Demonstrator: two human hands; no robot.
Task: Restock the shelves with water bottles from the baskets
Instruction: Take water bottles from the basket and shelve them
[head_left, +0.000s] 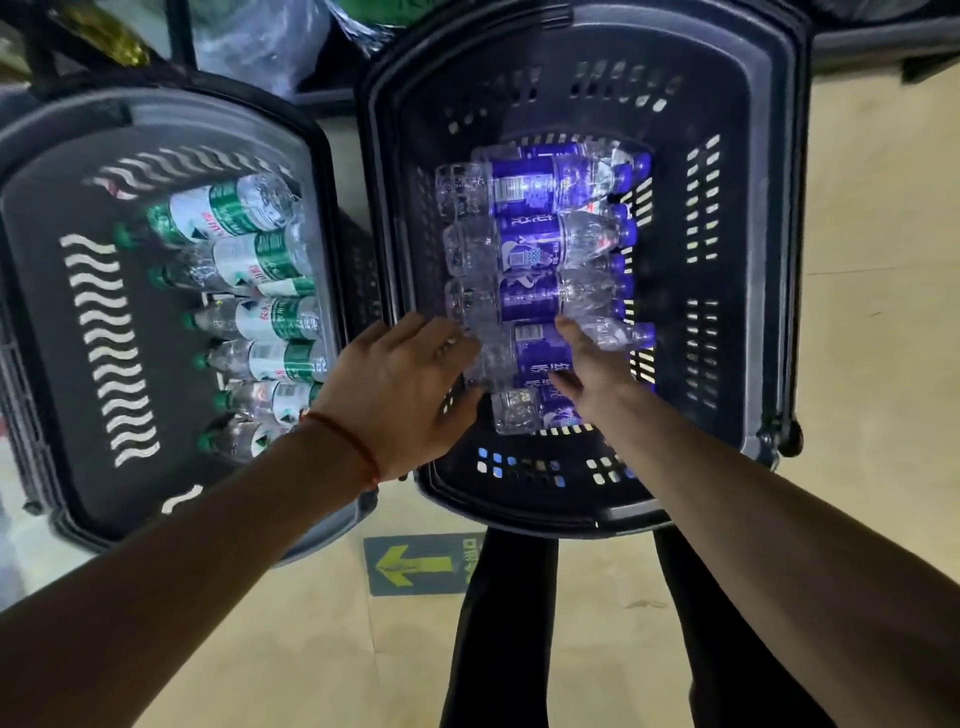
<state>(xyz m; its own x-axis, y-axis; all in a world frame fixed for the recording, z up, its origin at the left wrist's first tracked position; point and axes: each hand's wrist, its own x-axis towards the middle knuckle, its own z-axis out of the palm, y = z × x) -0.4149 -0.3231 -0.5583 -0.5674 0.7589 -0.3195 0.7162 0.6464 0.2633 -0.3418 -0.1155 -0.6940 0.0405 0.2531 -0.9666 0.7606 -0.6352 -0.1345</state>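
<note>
A purple-labelled bottle (535, 353) is lying on its side in the dark basket (737, 130), toward the basket's near end, with its clear base turned to the basket's left wall and its cap to the right wall. A slip is the main risk. The bottle is smooth and round, and it is wedged between the row of like bottles (530, 244) stacked toward the basket's far end and one more bottle (519, 413) at the near end. If it is lifted by one end only, it could be tipped and dropped back. If it is dragged rather than lifted, the neighbouring bottles could be set rolling and the row disturbed. A thin-walled bottle could also be dented if it is squeezed hard.

The bottle's base end is met by the left hand (410, 384). The fingers are spread and apart, with the fingertips over the clear plastic and the thumb held lower, so no grip is judged to be closed yet. The label and neck side is covered by the right hand (592, 369), which is laid against the bottle. Whether its fingers are clasped round the bottle cannot be told. The bottle is thus bracketed between the two hands inside the basket.

To the left of the dark basket, a second basket (47, 312) filled with green-labelled bottles (260, 260) is seen. Both baskets are set on a pale floor (883, 260). Just outside the dark basket's near rim, an arrow sticker (415, 564) is fixed to the floor.
</note>
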